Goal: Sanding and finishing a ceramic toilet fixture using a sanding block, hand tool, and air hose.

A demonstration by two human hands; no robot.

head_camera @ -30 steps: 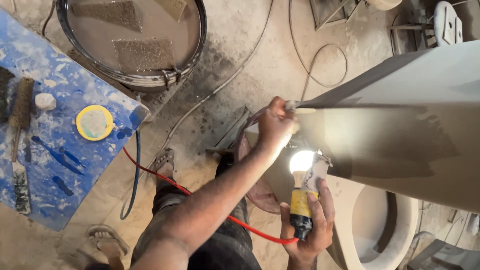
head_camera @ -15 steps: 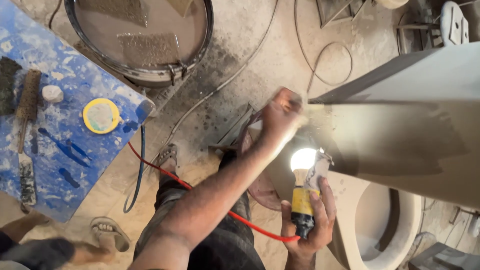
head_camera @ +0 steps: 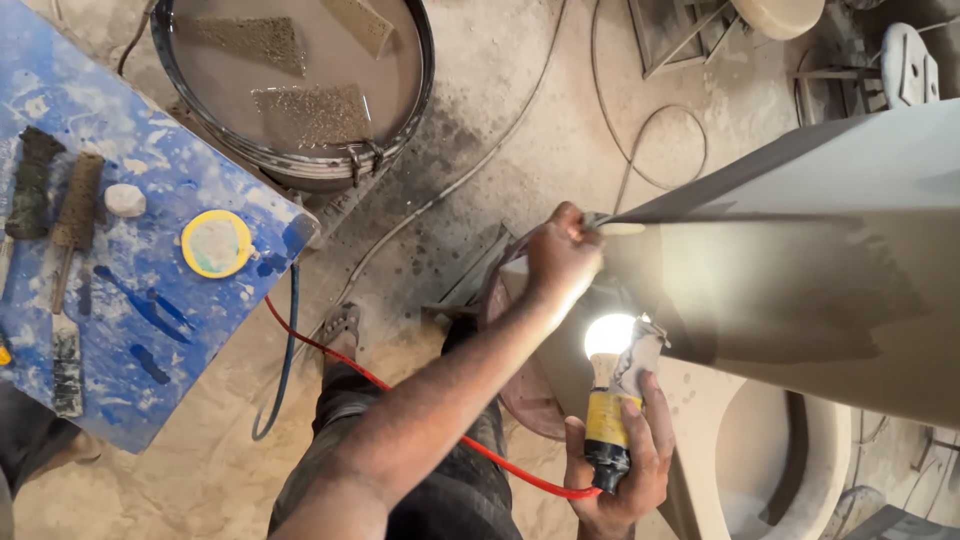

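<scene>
While the right hand grips a lit bulb by its yellow holder under the grey slab, the left hand is clenched at the slab's corner, seemingly pinching a small tool there.

A yellow label band wraps the lit lamp's holder; no packages, signs or screens show.

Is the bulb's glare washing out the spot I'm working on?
Head view: the lit bulb in the right hand blows out white, glare brightens the left hand and the grey piece's corner; a shadow band crosses its face; focus is sharp.
</scene>
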